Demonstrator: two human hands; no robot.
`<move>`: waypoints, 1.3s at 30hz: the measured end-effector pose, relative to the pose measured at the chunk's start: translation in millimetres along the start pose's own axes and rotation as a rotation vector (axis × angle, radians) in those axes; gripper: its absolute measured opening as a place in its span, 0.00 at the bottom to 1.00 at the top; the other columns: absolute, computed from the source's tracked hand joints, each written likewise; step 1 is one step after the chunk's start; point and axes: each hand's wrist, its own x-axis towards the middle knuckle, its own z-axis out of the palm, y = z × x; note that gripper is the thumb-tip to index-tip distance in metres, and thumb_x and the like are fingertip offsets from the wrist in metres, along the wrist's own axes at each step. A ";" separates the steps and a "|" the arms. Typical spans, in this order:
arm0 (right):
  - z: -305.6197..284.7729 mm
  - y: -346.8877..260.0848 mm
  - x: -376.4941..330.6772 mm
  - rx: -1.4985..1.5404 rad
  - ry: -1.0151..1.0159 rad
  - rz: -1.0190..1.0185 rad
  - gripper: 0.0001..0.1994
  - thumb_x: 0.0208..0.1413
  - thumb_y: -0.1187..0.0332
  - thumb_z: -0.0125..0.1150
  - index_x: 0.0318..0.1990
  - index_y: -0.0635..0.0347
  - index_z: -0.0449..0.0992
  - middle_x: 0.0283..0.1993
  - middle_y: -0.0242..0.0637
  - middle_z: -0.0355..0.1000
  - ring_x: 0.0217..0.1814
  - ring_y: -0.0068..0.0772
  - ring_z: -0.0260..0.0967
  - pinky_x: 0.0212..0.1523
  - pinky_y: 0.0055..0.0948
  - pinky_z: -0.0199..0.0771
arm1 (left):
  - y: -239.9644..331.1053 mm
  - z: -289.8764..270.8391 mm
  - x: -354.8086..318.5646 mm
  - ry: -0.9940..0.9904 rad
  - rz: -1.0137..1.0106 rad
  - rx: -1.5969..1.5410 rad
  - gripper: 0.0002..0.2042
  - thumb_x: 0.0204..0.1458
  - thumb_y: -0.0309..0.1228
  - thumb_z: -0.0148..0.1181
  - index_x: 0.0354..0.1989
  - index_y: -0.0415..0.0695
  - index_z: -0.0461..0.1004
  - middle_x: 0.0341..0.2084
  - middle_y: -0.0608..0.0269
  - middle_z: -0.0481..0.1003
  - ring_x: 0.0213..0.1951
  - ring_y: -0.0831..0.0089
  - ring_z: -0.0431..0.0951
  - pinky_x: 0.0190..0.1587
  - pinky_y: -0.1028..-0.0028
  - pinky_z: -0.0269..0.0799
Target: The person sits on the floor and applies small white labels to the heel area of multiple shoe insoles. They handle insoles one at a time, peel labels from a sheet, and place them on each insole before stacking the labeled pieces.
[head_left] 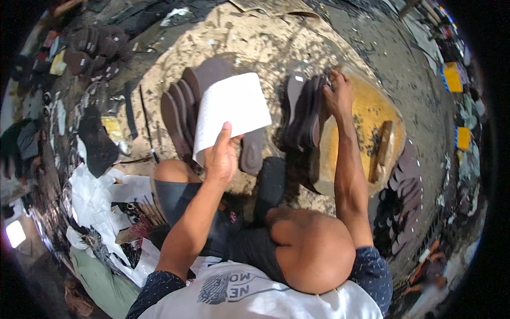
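Observation:
My left hand (223, 159) grips a white paper sheet (235, 105) by its lower edge, thumb on top. Faint rows of small marks show on the sheet. Behind it fans a group of brown shoe soles (175, 114), partly covered by the paper. My right hand (339, 91) is closed, its fingertips bent together at the far end of a second row of dark soles (307, 117). What those fingers hold, if anything, is too small to make out. The leftmost sole of that row carries a small white label (298, 79) near its far end.
A yellow-brown block (366, 95) stands under my right forearm, with a wooden piece (383, 151) and dark crumbs on it. Stained tan sheeting (255, 37) covers the ground. More soles (408, 186) line the right side. White plastic sheets (90, 199) lie at left.

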 end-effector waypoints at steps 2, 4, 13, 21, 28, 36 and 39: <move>-8.7 -88.4 -25.3 0.250 0.060 -0.190 0.18 0.58 0.70 0.67 0.56 0.59 0.79 0.53 0.51 0.78 0.59 0.51 0.75 0.56 0.47 0.77 | 7.2 3.0 4.1 0.043 -0.021 -0.039 0.18 0.64 0.35 0.67 0.59 0.43 0.73 0.53 0.66 0.77 0.55 0.74 0.76 0.58 0.68 0.73; -24.1 -176.4 -68.2 0.826 -0.287 0.002 0.13 0.61 0.70 0.66 0.52 0.61 0.80 0.50 0.48 0.79 0.51 0.49 0.78 0.53 0.42 0.78 | 1.4 -0.7 13.1 0.099 -0.011 -0.066 0.18 0.64 0.35 0.67 0.59 0.43 0.74 0.53 0.66 0.78 0.55 0.75 0.75 0.58 0.69 0.73; -25.7 -208.7 -90.8 0.756 -0.410 -0.101 0.10 0.64 0.67 0.63 0.47 0.64 0.81 0.42 0.49 0.79 0.44 0.50 0.78 0.46 0.41 0.77 | 8.4 9.9 7.3 0.038 -0.071 -0.106 0.26 0.67 0.37 0.63 0.70 0.45 0.64 0.62 0.62 0.72 0.64 0.68 0.71 0.70 0.58 0.62; -32.1 -221.1 -89.1 0.767 -0.431 -0.009 0.11 0.64 0.65 0.66 0.46 0.65 0.81 0.40 0.49 0.81 0.41 0.47 0.81 0.43 0.39 0.79 | 2.4 13.3 4.9 0.080 0.403 0.466 0.21 0.65 0.33 0.65 0.63 0.38 0.71 0.56 0.57 0.75 0.55 0.69 0.76 0.57 0.66 0.74; -17.9 -223.1 -96.5 0.878 -0.316 0.008 0.08 0.63 0.69 0.67 0.45 0.64 0.81 0.37 0.43 0.84 0.36 0.35 0.82 0.37 0.32 0.79 | 13.7 19.9 6.8 0.142 0.537 0.800 0.16 0.63 0.28 0.65 0.56 0.33 0.74 0.49 0.58 0.78 0.45 0.68 0.79 0.48 0.67 0.76; -19.7 -225.2 -94.5 0.810 -0.302 -0.155 0.23 0.63 0.75 0.67 0.64 0.63 0.69 0.45 0.38 0.80 0.42 0.26 0.79 0.40 0.26 0.79 | 5.4 18.5 11.6 0.218 0.300 0.439 0.21 0.62 0.29 0.68 0.61 0.38 0.72 0.49 0.62 0.77 0.45 0.75 0.77 0.41 0.76 0.75; -12.5 -224.6 -97.3 0.704 -0.302 -0.221 0.27 0.63 0.78 0.65 0.68 0.61 0.63 0.42 0.39 0.78 0.43 0.29 0.80 0.42 0.29 0.80 | -2.7 9.0 15.3 0.191 0.331 0.394 0.23 0.63 0.31 0.68 0.63 0.38 0.70 0.51 0.62 0.76 0.47 0.74 0.78 0.43 0.75 0.75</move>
